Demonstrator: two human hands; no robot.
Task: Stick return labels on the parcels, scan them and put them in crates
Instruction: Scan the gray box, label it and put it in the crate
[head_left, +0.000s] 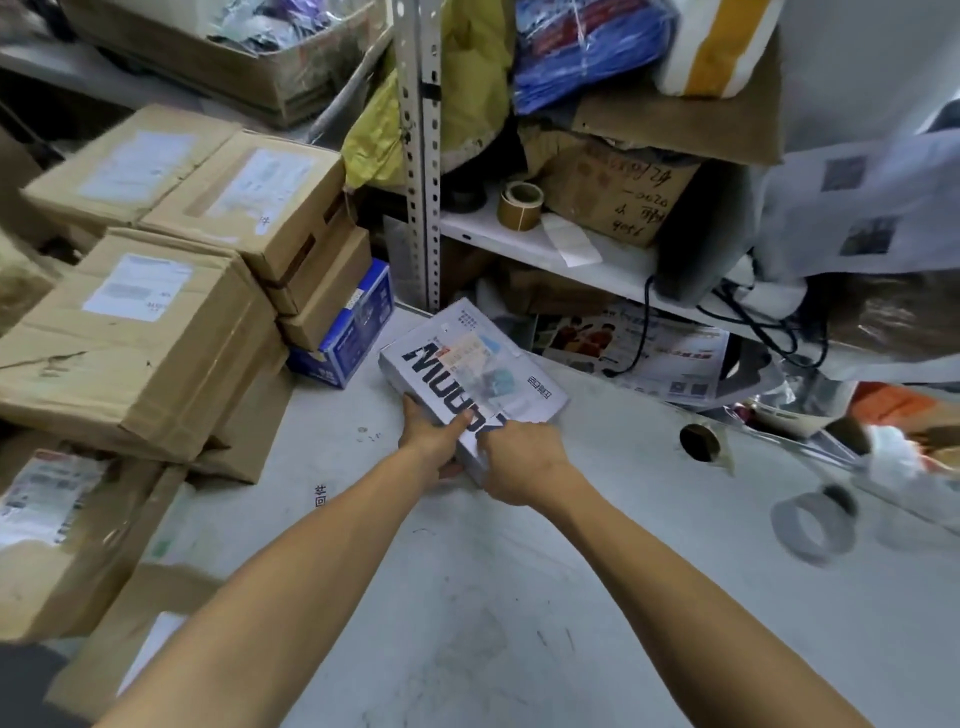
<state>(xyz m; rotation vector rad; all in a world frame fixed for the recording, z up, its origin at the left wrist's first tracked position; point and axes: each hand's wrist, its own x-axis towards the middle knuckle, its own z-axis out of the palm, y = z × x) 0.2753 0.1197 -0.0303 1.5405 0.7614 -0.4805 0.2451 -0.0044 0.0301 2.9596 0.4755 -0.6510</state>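
Note:
A flat white parcel (470, 364) with large black lettering and a label on its top face lies at the middle of the grey table (467, 597). My left hand (434, 439) grips its near left edge, thumb on top and fingers underneath. My right hand (522, 460) holds the near right corner, fingers curled round the edge. The box's far end points toward the shelf rack. No scanner or crate is in view.
Stacked cardboard boxes (156, 291) with labels fill the left side, a blue carton (348, 332) beside them. A metal shelf upright (421, 156) and a label roll (519, 205) stand behind. Tape rolls (813, 527) and clutter lie at the right.

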